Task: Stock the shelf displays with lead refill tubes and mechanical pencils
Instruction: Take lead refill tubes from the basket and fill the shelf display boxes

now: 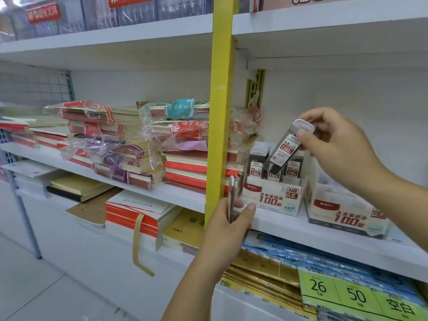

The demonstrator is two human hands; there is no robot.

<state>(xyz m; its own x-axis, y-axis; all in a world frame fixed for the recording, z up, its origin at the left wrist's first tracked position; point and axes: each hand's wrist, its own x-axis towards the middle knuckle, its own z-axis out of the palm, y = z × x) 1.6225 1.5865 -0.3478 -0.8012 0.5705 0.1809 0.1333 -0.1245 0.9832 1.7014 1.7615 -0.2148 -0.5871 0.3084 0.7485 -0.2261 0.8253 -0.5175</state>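
My right hand (342, 144) pinches a lead refill tube (287, 147) by its white cap, holding it tilted just above the white HB 0.5 display box (271, 198) on the shelf. Several more tubes (257, 165) stand upright in that box. My left hand (229, 225) grips a thin, clear, flat packaging piece (231, 198) on edge at the box's left front corner, beside the yellow upright. A second display box (342, 214) with red print sits to the right; its contents are hidden.
A yellow shelf upright (220, 112) splits the bays. Stacks of wrapped notebooks (162, 144) fill the left shelf. Below lie paper pads (139, 214), gold and blue packs (278, 269) and a green label sheet (352, 295). White shelf boards (324, 38) run above.
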